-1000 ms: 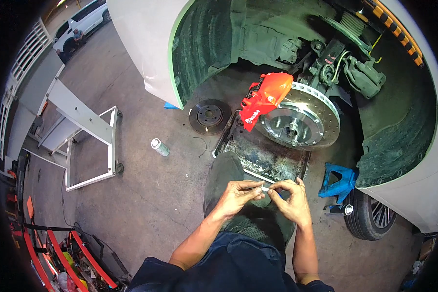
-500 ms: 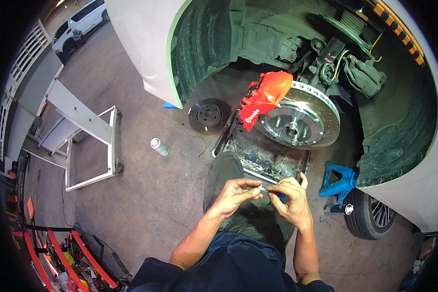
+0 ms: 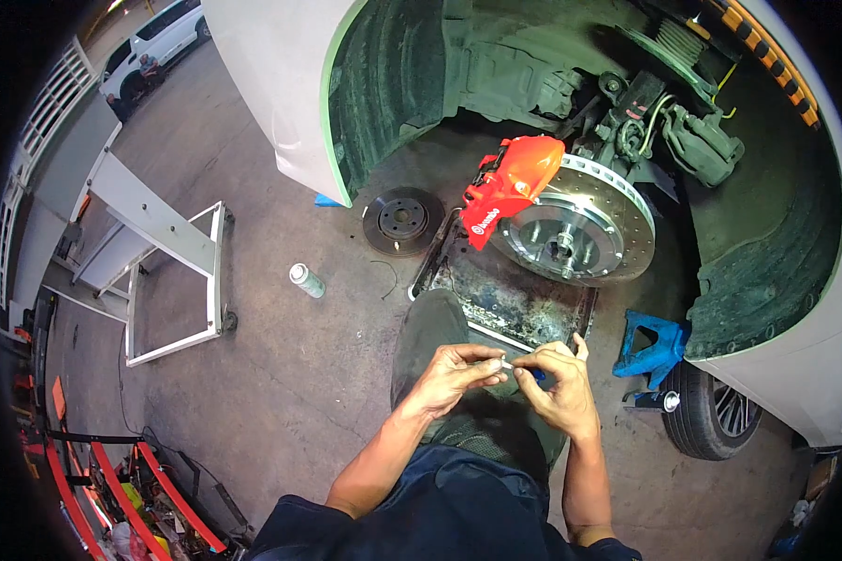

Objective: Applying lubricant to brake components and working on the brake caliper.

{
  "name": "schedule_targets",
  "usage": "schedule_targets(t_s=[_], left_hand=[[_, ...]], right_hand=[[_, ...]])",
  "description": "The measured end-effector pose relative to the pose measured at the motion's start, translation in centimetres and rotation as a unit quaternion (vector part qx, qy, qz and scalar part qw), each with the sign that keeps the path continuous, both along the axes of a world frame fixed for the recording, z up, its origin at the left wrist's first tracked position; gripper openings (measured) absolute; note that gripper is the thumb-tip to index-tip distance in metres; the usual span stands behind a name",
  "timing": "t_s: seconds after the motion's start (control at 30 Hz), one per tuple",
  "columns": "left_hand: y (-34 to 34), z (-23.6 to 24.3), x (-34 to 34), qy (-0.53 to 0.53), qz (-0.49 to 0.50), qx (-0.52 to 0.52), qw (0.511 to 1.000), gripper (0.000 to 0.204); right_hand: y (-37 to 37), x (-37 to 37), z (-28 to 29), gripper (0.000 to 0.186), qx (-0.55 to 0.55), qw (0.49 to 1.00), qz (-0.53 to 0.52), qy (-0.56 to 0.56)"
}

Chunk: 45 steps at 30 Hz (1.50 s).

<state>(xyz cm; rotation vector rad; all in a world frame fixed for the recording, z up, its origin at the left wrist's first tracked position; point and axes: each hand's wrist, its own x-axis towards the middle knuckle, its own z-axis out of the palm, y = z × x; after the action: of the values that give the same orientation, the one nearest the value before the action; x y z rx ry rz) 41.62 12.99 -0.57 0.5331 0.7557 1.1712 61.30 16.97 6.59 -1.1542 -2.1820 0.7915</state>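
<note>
My left hand [image 3: 451, 381] and my right hand [image 3: 565, 391] meet above my lap, fingertips nearly touching. Between them is a small, pale, slim metal piece [image 3: 507, 366], too small to name. Thumb and forefinger of my left hand pinch one end, and my right fingertips close on the other. A bit of something blue [image 3: 539, 374] shows under my right fingers, mostly hidden. Ahead of my hands, a red brake caliper [image 3: 515, 182] sits over the edge of a drilled brake disc [image 3: 631, 238] on the hub. Neither hand touches them.
A worn brake disc [image 3: 402, 222] and a spray can [image 3: 307, 280] stand on the floor to the left. Below the hub lies a dirty metal tray [image 3: 524, 309]. At right are a blue jack stand [image 3: 650, 348], a wheel [image 3: 711, 411] and a dark can [image 3: 653, 402]. The white fender [image 3: 285, 84] arches overhead.
The small piece has turned slightly between my fingertips and shows a little more. Both hands stay in nearly the same place.
</note>
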Motion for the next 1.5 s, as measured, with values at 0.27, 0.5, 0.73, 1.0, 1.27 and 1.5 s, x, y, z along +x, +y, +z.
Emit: schedule_targets(t_s=[0.27, 0.5, 0.73, 1.0, 1.27, 1.5], left_hand=[[-0.2, -0.3, -0.4, -0.037, -0.015, 0.021, 0.999, 0.021], [-0.2, -0.6, -0.4, -0.055, -0.062, 0.017, 0.996, 0.023], [0.0, -0.7, -0.2, -0.069, -0.077, 0.013, 0.995, 0.022], [0.1, -0.1, 1.1, 0.090, 0.004, 0.068, 0.994, 0.020], [-0.2, 0.1, 1.8, 0.124, 0.021, 0.062, 0.990, 0.020], [-0.2, -0.9, 1.8, 0.039, 0.031, 0.049, 0.998, 0.019]], right_hand=[[0.7, 0.5, -0.6, 0.013, -0.087, 0.996, 0.008, 0.019], [0.7, 0.5, -1.1, 0.017, -0.118, 0.993, 0.025, 0.016], [1.1, 0.7, -1.6, 0.018, -0.162, 0.985, 0.035, 0.046], [0.8, 0.5, -1.5, 0.014, -0.132, 0.991, -0.010, 0.036], [0.8, 0.2, -1.1, 0.013, -0.097, 0.995, -0.014, 0.019], [0.4, -0.2, -1.3, 0.014, -0.032, 0.999, -0.033, -0.006]])
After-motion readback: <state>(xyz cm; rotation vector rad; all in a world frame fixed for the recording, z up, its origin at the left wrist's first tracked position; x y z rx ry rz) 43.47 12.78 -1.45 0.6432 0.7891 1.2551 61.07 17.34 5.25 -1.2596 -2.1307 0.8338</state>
